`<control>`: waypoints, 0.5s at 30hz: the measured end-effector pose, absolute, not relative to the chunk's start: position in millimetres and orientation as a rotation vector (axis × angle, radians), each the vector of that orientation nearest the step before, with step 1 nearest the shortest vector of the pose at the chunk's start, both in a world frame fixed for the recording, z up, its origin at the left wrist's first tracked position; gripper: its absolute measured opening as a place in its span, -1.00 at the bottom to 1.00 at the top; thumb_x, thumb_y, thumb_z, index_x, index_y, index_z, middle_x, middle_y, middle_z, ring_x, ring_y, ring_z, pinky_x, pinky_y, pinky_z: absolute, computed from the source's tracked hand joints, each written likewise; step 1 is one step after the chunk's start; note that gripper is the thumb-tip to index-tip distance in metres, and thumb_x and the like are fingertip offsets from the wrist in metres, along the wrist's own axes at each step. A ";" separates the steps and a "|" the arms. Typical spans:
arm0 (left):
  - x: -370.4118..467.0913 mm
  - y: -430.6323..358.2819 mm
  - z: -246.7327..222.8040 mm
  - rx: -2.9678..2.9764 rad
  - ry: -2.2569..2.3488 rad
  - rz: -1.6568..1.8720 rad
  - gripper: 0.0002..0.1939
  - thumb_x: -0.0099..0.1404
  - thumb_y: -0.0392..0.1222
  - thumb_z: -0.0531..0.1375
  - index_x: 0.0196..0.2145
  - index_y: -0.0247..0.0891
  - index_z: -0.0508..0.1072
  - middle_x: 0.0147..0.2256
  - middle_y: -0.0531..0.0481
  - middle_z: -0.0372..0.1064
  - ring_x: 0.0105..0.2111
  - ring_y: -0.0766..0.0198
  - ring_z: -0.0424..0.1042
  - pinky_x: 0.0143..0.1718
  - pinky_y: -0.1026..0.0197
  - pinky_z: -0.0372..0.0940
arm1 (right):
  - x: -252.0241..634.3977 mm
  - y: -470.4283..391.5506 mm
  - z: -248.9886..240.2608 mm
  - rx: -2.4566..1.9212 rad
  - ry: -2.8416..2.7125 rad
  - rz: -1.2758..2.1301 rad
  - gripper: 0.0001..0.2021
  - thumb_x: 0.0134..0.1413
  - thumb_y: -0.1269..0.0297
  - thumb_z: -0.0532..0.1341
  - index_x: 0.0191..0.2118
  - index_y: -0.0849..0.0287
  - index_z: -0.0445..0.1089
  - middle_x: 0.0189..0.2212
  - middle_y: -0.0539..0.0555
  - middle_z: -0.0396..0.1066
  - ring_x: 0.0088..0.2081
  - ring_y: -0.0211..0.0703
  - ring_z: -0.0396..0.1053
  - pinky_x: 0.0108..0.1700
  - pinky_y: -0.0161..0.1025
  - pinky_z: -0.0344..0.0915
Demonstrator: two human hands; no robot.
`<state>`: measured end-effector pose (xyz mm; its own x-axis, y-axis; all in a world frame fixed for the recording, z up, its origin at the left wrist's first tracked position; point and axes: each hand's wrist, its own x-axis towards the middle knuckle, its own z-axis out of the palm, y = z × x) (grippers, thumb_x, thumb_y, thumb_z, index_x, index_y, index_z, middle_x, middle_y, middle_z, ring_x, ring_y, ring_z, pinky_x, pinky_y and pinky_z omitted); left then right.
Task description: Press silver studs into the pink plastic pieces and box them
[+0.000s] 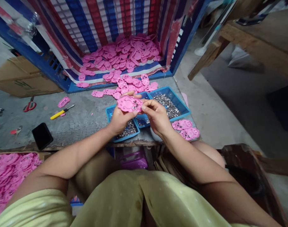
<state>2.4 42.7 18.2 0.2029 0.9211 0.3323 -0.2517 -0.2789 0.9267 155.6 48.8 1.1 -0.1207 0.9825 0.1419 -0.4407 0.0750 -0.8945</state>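
A pink plastic piece (127, 103) with small metal bits on it lies in my left hand (120, 119), fingers beneath and thumb at its lower edge. The thumb and index finger of my right hand (156, 115) are pinched at the piece's right end; whatever is between them is too small to make out. Below the hands are blue trays (186, 111) of small metal parts (166, 104), partly covered by the hands. Loose pink pieces (127, 82) lie just beyond, spilling from a heap (125, 53) in a striped-lined blue crate (175, 63).
On the grey table (75, 116) at left are a yellow-handled tool (57, 114), red scissors (30, 105) and a black phone (42, 136). Two pink pieces (189, 133) lie at the right edge. More pink pieces (11, 176) fill a box at lower left.
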 end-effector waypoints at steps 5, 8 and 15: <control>4.7 37.6 31.8 0.967 0.791 1.193 -0.15 -0.01 -0.39 0.26 0.26 -0.15 0.20 0.09 -0.12 0.49 0.03 0.00 0.54 0.02 -0.08 0.53 | 156.4 48.2 -2.5 -0.735 -0.987 1.381 -0.81 -0.09 0.17 0.49 -0.41 0.05 0.50 -0.20 0.02 0.50 -0.13 -0.11 0.43 -0.13 -0.16 0.42; 2.4 41.2 34.0 0.892 0.758 1.179 -0.18 0.00 -0.41 0.24 0.25 -0.16 0.22 0.06 -0.14 0.51 0.01 -0.01 0.55 0.03 -0.16 0.53 | 157.6 50.8 -3.9 -0.792 -0.992 1.344 -0.84 -0.11 0.20 0.48 -0.42 0.04 0.52 -0.19 0.01 0.53 -0.12 -0.12 0.44 -0.02 -0.13 0.39; 2.4 44.4 27.6 0.822 0.700 1.210 -0.53 0.01 -0.37 0.27 -0.05 -0.31 0.45 0.04 -0.26 0.52 0.02 -0.10 0.55 0.03 -0.19 0.51 | 166.6 46.1 -0.4 -0.943 -0.929 1.318 -0.72 -0.39 0.18 0.55 -0.51 0.12 0.50 -0.23 0.07 0.53 -0.28 -0.17 0.44 -0.29 -0.23 0.34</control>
<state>2.4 44.4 27.6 0.2192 0.9751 -0.0339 -0.5152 0.1452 0.8447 166.6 46.1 -0.4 0.0362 0.9992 0.0150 -0.3502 0.0268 -0.9363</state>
